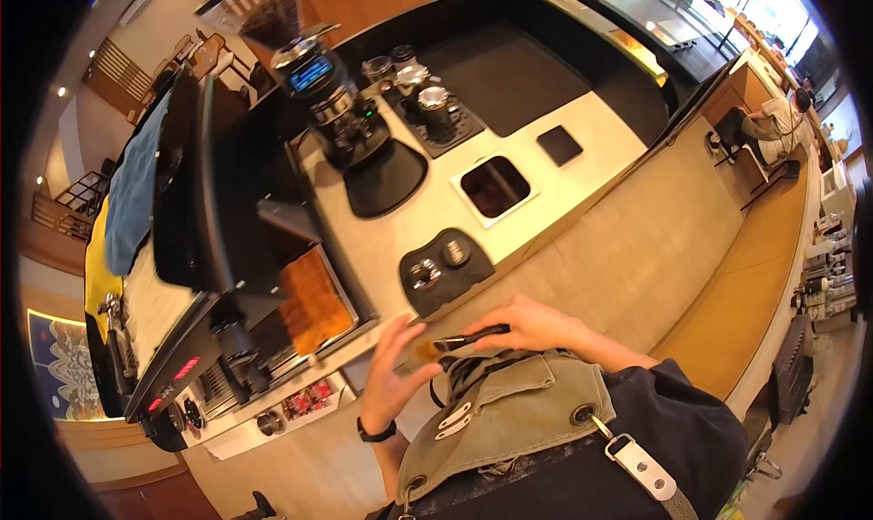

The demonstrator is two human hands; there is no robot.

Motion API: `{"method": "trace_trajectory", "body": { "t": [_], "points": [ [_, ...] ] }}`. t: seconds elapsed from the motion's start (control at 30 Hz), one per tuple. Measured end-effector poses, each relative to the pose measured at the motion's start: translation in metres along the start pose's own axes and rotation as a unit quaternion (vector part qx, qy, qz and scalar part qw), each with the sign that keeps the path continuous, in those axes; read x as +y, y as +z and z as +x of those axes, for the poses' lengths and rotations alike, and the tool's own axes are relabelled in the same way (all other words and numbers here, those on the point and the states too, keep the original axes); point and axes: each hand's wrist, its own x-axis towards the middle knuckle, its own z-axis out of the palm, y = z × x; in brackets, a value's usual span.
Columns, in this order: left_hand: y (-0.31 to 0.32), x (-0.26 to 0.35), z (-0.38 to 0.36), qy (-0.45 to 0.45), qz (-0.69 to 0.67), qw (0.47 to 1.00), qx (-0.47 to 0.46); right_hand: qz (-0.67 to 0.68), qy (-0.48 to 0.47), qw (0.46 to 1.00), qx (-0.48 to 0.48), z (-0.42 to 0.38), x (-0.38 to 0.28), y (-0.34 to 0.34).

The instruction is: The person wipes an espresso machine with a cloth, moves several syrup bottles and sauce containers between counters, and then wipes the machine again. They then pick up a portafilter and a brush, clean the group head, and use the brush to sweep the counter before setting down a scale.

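My right hand [532, 324] is closed around the black handle of a small brush [468, 338], held in front of my apron [509, 402]. The tan bristles of the brush point left, towards my left hand [391, 379]. That hand is open, thumb and fingers spread just beside the bristles, and a dark band circles its wrist. Beyond both hands, a black tamping mat [435, 292] lies at the counter's edge with a round metal-topped tool [455, 252] and a second shiny metal piece [424, 272] on it.
An espresso machine [209, 338] stands at the left, a brown cloth [314, 302] on its tray. Behind the mat are a coffee grinder [332, 101], a square counter opening [496, 190] and metal cups [434, 99]. A seated person [768, 129] is far right.
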Motion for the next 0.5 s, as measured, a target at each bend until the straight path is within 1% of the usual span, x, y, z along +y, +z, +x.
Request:
{"method": "trace_trajectory", "body": {
  "t": [0.03,0.13,0.17,0.2,0.27,0.3,0.4,0.5],
  "points": [
    [0.029,-0.006,0.015,-0.031,-0.058,0.997,-0.030,-0.010,0.026,1.000,-0.008,-0.012,0.003,-0.021],
    [0.101,-0.013,0.060,-0.146,-0.174,0.966,-0.126,0.046,0.182,0.982,-0.003,-0.050,0.017,-0.086],
    [0.125,-0.008,0.077,-0.133,-0.191,0.966,-0.114,0.086,0.195,0.977,-0.004,-0.064,0.031,-0.107],
    [0.148,0.003,0.096,-0.152,-0.220,0.958,-0.104,0.173,0.169,0.970,0.027,-0.079,0.046,-0.125],
    [0.189,0.014,0.130,-0.139,-0.221,0.961,-0.088,0.342,0.113,0.928,0.093,-0.107,0.072,-0.157],
    [0.214,0.019,0.144,-0.147,-0.266,0.951,-0.055,0.364,0.115,0.917,0.115,-0.118,0.075,-0.176],
    [0.272,0.045,0.185,-0.124,-0.304,0.942,-0.067,0.384,0.096,0.892,0.217,-0.138,0.116,-0.205],
    [0.302,0.032,0.233,-0.093,-0.184,0.965,-0.162,0.359,0.131,0.883,0.273,-0.143,0.168,-0.224]
  ]
}}
